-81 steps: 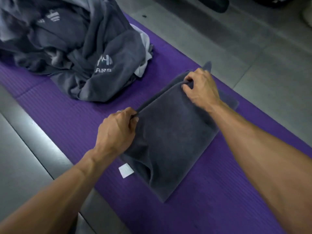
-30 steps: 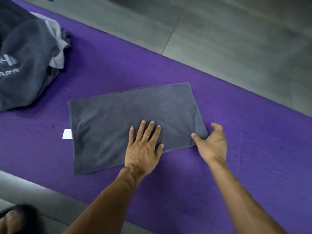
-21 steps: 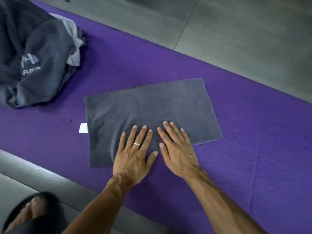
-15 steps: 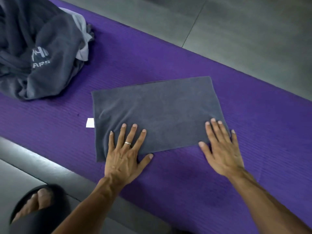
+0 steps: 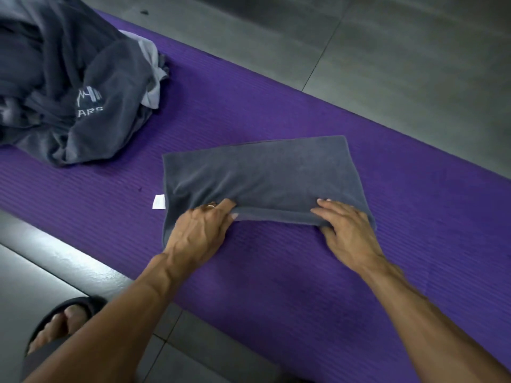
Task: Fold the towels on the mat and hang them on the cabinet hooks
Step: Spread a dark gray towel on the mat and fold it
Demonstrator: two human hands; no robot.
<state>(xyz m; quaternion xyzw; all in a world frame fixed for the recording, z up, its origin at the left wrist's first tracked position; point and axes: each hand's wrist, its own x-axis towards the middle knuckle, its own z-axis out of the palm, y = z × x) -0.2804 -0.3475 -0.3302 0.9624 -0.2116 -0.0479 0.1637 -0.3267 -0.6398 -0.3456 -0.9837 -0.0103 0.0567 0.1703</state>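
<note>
**Both hands on near edge of grey towel, edge lifted off mat**

Grey towel lies flat-ish on the purple mat, folded into a rectangle, long side running left-right; near long edge is raised and rolled up slightly, rest of it down on the mat; small white tag sticks out at its left side, lying on the mat.

Left hand at the near-left corner; fingers curled over the top of the edge, thumb tip showing below it, so it grips the cloth; ring visible on one finger; lower-left corner of the towel partly hidden under the hand.

Right hand at the near-right corner; fingers on top of the towel, thumb tucked under the raised edge; pinching it. Hands well apart, one at each end of the same edge; both forearms come in from the bottom of the view.

Heap of towels sits on the far-left of the mat, unfolded and bunched, dark grey with a paler grey piece poking out on the right side; white logo with letters "ARS" readable on one; heap is apart from the folded towel.

Grey tiled floor beyond the mat and on the near-left; foot in a dark sandal on the floor at bottom-left, beside the mat's edge. Cabinet hooks not in view.
</note>
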